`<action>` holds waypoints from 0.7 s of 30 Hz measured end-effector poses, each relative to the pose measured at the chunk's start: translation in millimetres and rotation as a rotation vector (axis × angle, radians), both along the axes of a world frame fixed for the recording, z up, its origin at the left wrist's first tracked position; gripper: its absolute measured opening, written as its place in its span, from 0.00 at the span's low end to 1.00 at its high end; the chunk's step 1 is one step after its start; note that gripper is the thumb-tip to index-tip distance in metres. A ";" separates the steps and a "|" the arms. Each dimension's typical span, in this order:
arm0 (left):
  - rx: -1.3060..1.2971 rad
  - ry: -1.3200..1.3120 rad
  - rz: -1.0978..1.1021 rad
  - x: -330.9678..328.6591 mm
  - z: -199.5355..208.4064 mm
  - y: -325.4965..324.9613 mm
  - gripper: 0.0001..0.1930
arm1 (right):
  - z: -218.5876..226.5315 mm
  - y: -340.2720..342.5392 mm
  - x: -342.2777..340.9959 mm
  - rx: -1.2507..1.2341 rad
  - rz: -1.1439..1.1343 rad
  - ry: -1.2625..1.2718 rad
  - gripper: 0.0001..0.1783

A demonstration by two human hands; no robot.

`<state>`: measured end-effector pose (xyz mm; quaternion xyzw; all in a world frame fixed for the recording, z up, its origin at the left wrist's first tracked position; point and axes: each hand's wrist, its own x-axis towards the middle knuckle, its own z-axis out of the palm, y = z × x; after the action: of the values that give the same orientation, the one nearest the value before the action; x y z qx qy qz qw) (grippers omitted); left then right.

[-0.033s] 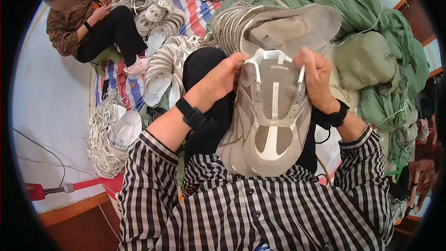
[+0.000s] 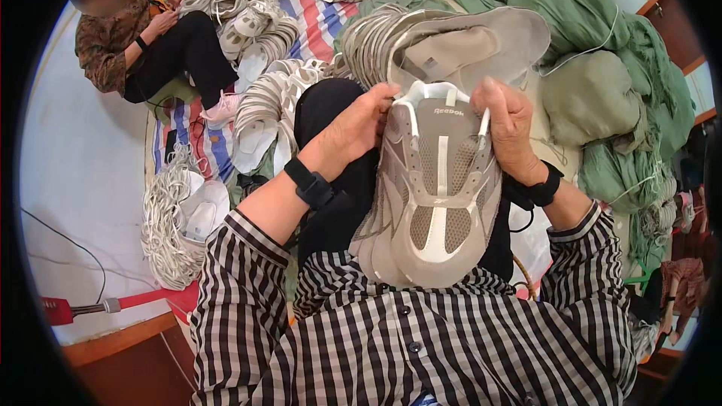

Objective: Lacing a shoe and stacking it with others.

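Observation:
A grey and beige shoe upper with white trim lies toe toward me on my lap, on top of other uppers stacked under it. My left hand is closed at the left side of its collar, the fingertips partly hidden behind the edge. On the opposite side my right hand pinches the collar's white edge between thumb and curled fingers. Between the hands the tongue lies flat, with empty lace holes along both sides. Right behind the collar sits a row of nested uppers, the front one showing its pale inside.
Several bundles of uppers lie on a striped sheet to the left. Beside them is a heap of white laces. Green cloth sacks fill the right side. A co-worker sits at the far left.
My right hand has shifted very slightly left, along with the collar edge it holds. My left hand stays nearly in place.

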<state>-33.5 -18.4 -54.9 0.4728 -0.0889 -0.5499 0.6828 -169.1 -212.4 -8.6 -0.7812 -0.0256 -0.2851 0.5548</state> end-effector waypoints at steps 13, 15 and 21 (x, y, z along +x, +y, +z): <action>0.052 -0.219 0.065 33.1 5.1 -11.0 0.13 | -41.3 7.5 48.2 -0.104 -0.046 -0.081 0.18; 0.059 -0.231 0.044 41.7 4.9 -13.7 0.13 | -44.0 5.1 56.6 -0.126 -0.054 -0.025 0.18; 0.103 -0.432 -0.016 13.5 18.9 1.0 0.27 | -28.3 8.1 15.2 -0.279 0.027 -0.019 0.10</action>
<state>-20.0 -17.4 -36.1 0.6130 -0.2088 -0.4449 0.6186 -153.8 -204.3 -36.9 -0.8476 -0.0804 -0.2786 0.4444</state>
